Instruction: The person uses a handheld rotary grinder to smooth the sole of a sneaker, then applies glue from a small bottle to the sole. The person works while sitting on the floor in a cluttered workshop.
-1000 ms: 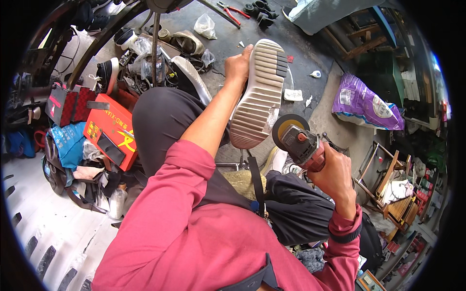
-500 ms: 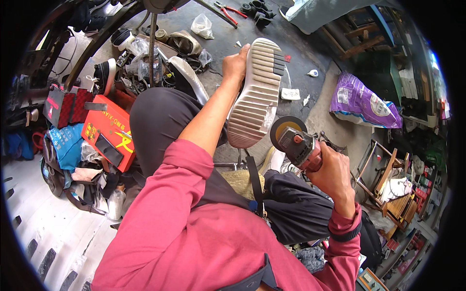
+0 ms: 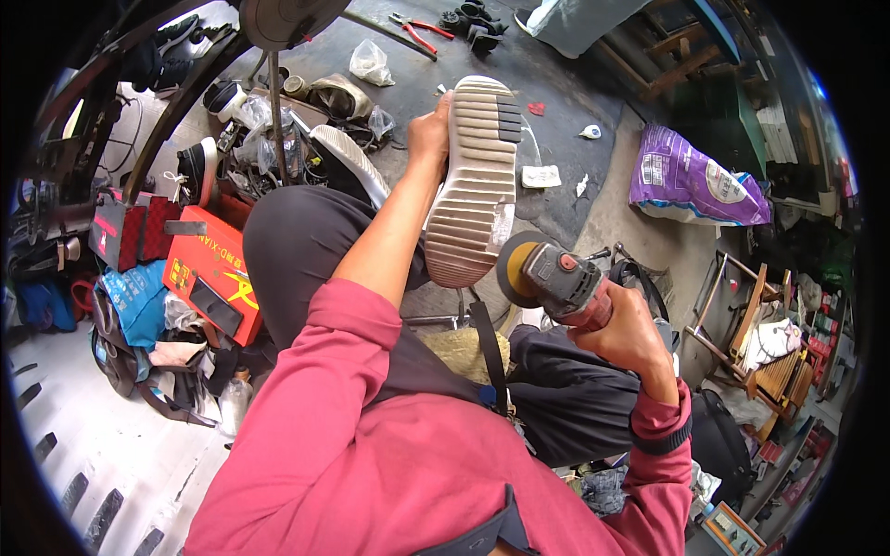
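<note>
My left hand (image 3: pixel 430 134) grips a shoe (image 3: pixel 471 176) by its side, the ribbed light sole turned up toward me. A dark patch shows near the sole's far end, and a pale scuffed patch sits low on its right side. My right hand (image 3: pixel 626 331) is wrapped round the red body of an angle grinder (image 3: pixel 563 282). The grinder's round yellowish-brown disc stands beside the near end of the sole; whether it touches I cannot tell. A second shoe with a pale sole (image 3: pixel 350 162) lies past my left knee.
An orange-red box (image 3: pixel 211 269) and a blue bag (image 3: pixel 134 301) are at the left. Red-handled pliers (image 3: pixel 422 35) and a clear plastic bag (image 3: pixel 370 62) lie on the far floor. To the right are a purple sack (image 3: pixel 695 178) and a folding wooden chair (image 3: pixel 756 324). A metal stand rises at far left.
The grinder has moved slightly left and its disc is nearer the sole's edge. The shoe has shifted a little left in the picture, along with much of the surroundings.
</note>
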Demonstrator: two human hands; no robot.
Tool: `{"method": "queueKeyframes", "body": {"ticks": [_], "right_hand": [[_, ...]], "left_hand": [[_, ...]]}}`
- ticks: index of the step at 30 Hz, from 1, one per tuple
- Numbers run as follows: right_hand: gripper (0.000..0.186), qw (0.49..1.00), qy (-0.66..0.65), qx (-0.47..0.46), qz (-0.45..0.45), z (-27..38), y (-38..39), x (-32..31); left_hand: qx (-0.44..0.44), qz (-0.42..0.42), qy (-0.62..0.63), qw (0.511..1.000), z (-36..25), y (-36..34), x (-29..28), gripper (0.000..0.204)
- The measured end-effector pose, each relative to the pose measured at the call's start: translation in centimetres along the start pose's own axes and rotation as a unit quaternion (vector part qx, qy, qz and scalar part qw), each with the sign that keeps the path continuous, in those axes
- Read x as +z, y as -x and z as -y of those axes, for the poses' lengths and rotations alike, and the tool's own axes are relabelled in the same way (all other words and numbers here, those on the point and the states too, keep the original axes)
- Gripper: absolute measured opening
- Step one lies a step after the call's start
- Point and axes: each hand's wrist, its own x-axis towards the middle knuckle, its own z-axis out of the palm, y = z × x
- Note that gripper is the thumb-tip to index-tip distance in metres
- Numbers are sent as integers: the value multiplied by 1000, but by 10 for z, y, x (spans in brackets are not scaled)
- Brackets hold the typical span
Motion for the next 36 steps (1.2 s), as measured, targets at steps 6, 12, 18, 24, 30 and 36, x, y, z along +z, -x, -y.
{"method": "queueKeyframes", "body": {"ticks": [6,12,18,24,30,36], "right_hand": [[50,998,-10,12,64,-1,-1,10],[45,997,-38,14,70,1,1,18],[46,996,-38,-3,82,2,-7,18],[48,995,-18,18,94,-1,-8,22],[43,994,-57,16,95,0,-5,21],[46,993,-56,36,99,-1,-9,18]], "left_hand": [[8,-4,29,1000,3,-2,0,55],[16,-20,-14,1000,3,-5,0,53],[29,-13,12,999,-8,11,6,56],[38,-16,-21,999,-12,13,5,56],[43,-23,-45,998,-11,12,4,58],[32,-22,-39,998,-11,13,4,56]]}}
